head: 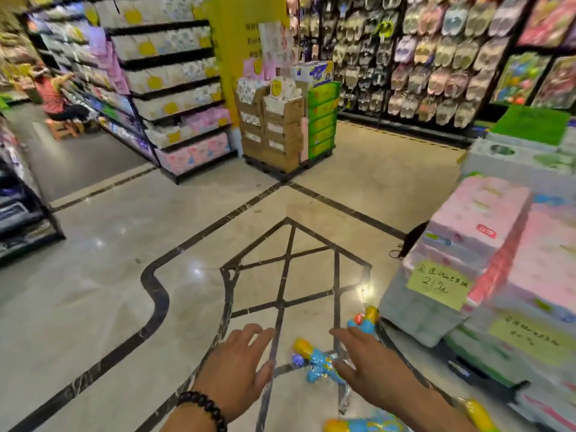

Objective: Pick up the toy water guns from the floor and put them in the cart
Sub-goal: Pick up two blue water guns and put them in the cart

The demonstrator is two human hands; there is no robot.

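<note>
Shop floor [124,291]; water gun [314,361] lying diagonally.

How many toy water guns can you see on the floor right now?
4. One between the hands, one beyond the right hand, one at the bottom edge, one partly cut off bottom right. More may be out of frame.

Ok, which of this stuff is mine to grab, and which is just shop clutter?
Yours: blue-and-yellow toy water gun between the hands; another by the pink stack; a third at bottom edge.
Clutter: pink wrapped tissue packs; brown cardboard boxes; green handwritten price sign.
</note>
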